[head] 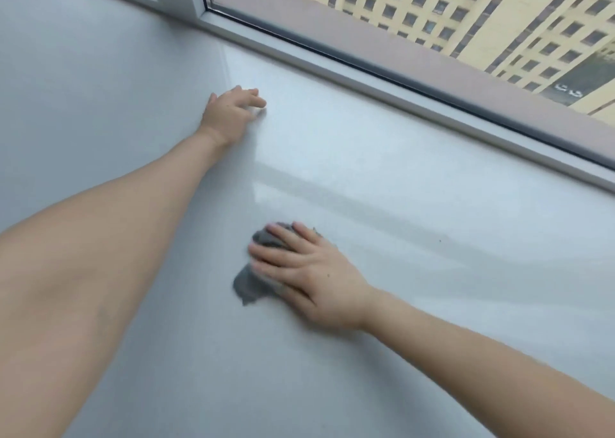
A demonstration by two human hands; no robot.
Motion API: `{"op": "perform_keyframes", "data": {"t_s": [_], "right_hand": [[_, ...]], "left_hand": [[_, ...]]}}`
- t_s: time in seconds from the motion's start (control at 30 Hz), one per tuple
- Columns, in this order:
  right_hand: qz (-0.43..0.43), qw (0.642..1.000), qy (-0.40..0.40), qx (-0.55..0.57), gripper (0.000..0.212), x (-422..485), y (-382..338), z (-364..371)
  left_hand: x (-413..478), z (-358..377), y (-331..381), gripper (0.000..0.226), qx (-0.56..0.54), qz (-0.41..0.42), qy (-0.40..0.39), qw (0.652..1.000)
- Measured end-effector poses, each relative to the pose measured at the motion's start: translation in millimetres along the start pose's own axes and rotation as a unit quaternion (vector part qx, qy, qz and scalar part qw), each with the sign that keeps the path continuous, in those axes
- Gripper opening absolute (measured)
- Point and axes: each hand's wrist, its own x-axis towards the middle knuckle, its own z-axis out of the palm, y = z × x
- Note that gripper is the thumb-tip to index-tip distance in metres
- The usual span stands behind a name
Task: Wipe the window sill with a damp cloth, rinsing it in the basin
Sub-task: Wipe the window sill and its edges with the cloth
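Note:
The wide white window sill (416,204) fills most of the view and shines with a wet streak. A crumpled grey cloth (253,279) lies on it near the middle. My right hand (312,274) presses flat on the cloth, fingers spread over its top. My left hand (233,113) rests further back on the sill, against the side wall, fingers slightly apart and holding nothing. No basin is in view.
A white side wall (83,88) rises on the left. The grey window frame (382,78) runs along the back of the sill, with glass above it and a yellow building outside.

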Motion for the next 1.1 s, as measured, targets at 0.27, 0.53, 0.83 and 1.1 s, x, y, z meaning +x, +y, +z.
{"op": "perform_keyframes", "data": {"t_s": [0.27, 0.53, 0.83, 1.1], "right_hand": [[-0.137, 0.984, -0.111, -0.007, 0.041, -109, -18, -3], [0.192, 0.977, 0.089, -0.04, 0.054, 20, -64, 31], [0.212, 0.97, 0.058, -0.106, 0.038, -187, -91, 50], [0.486, 0.755, 0.421, 0.129, 0.035, -157, -116, -11]], "left_hand": [[-70, -8, -4, 0.031, -0.066, 0.02, 0.025, 0.997], [-132, -1, -10, 0.031, -0.03, 0.004, 0.076, 0.997], [-199, 39, -4, 0.032, 0.03, 0.024, 0.025, 0.999], [-221, 52, 18, 0.027, 0.048, 0.094, 0.007, 0.994]]}}
